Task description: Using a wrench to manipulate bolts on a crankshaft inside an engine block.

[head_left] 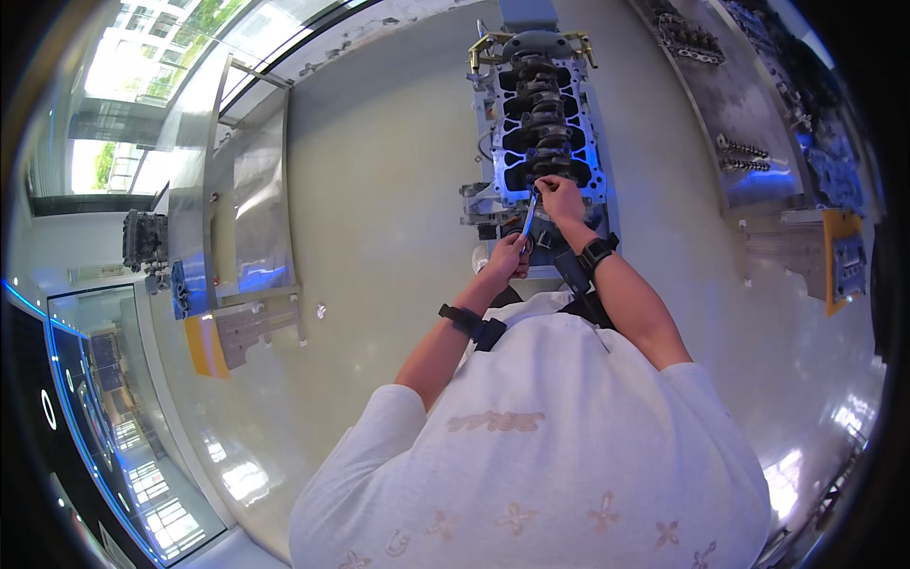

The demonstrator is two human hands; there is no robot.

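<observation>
An engine block point(595, 163) stands in front of me, its crankshaft point(548, 112) lying exposed along the middle. My left hand point(509, 256) is closed around the lower end of a slim silver wrench point(529, 216). The tool slants up and slightly right to the near end of the block. Up there my right hand point(563, 201) has its fingers closed at the wrench's upper end, beside the crankshaft's near end. Those fingers cover the tool's head and whatever it meets.
A brass-coloured fixture point(482, 49) is at the block's far end. On the right, a metal workbench point(749, 114) carries camshafts point(742, 156) and other engine parts. Another metal bench point(261, 190) stands at left, with a dark engine part point(145, 241) beyond it.
</observation>
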